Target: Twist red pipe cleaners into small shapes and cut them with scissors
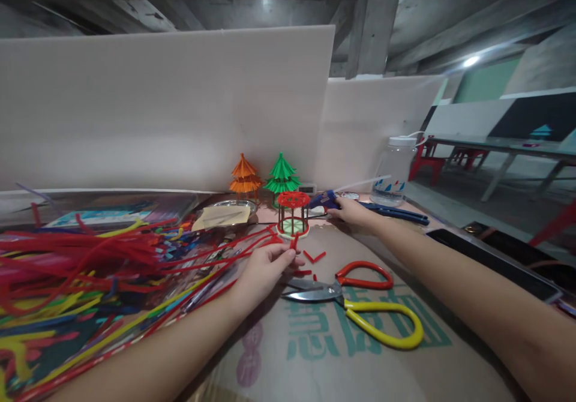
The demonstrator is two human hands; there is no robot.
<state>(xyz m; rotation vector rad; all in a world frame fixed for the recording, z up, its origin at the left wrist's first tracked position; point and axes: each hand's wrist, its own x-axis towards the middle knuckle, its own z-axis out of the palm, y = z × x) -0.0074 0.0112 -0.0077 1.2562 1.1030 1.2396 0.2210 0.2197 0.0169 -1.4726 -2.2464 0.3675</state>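
Note:
My left hand [267, 265] is closed in a pinch on a short red straw piece [294, 243], held just in front of a small pavilion model [293, 213] with a red roof and a pale green base. My right hand [350, 211] reaches far across the cardboard and grips a blue glue gun [324, 199] right of the model. Scissors [355, 300] with one red and one yellow handle lie on the cardboard between my arms. A few cut red pieces [314, 257] lie near them.
A big heap of coloured straws [76, 276] covers the left side. An orange [245, 177] and a green [282, 175] paper tree stand by the white partition [171, 102]. A clear plastic jar [396, 171] stands at the right, and a black tray [495, 252] beyond it.

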